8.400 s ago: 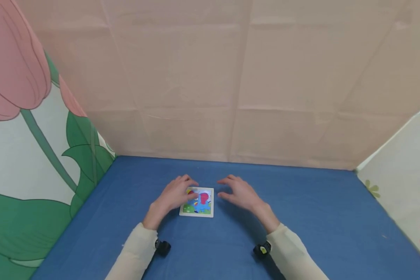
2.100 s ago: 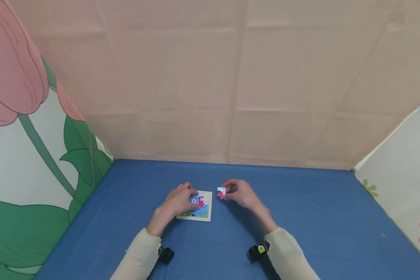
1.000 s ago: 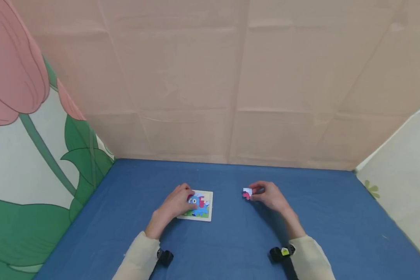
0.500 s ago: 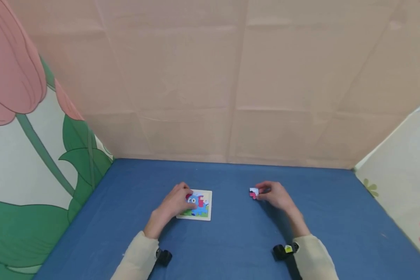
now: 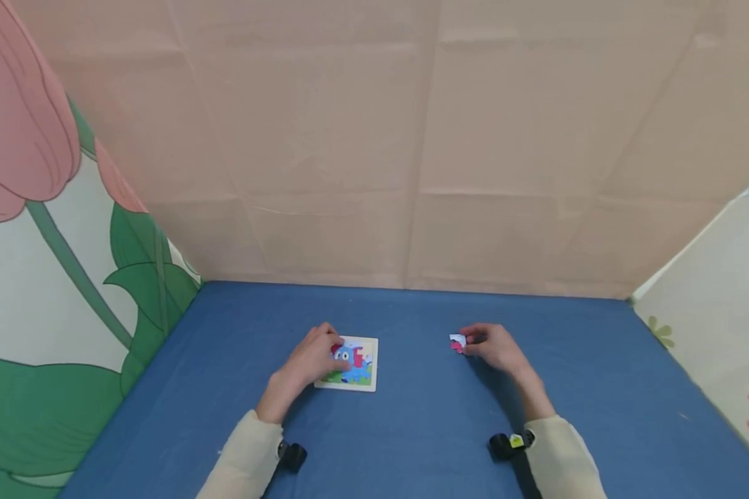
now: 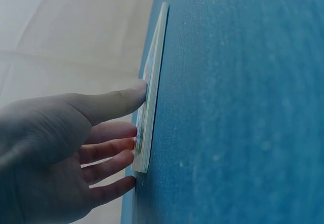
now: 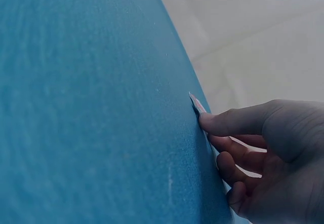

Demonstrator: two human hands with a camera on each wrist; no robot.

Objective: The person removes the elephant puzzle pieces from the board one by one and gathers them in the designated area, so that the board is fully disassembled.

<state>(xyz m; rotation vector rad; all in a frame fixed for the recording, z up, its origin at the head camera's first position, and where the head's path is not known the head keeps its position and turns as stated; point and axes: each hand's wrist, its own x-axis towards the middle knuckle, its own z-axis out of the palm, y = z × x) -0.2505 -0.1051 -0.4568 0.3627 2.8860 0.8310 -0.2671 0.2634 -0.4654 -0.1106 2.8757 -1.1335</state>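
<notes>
From the head view you see the blue animal on the puzzle board (image 5: 374,366), flat on the table (image 5: 412,416); the left wrist view gives mostly its thin edge, but shows your left hand's (image 5: 308,357) fingers (image 6: 109,150) extended and slightly spread, thumb against the board. Well apart, your right hand (image 5: 498,350) angles inward, pinching a pink-and-white puzzle piece (image 5: 458,344), nearly edge-on in the right wrist view.

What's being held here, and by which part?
A small puzzle piece, pinched by its right edge in the right grip; the left grip touches the puzzle board.
</notes>
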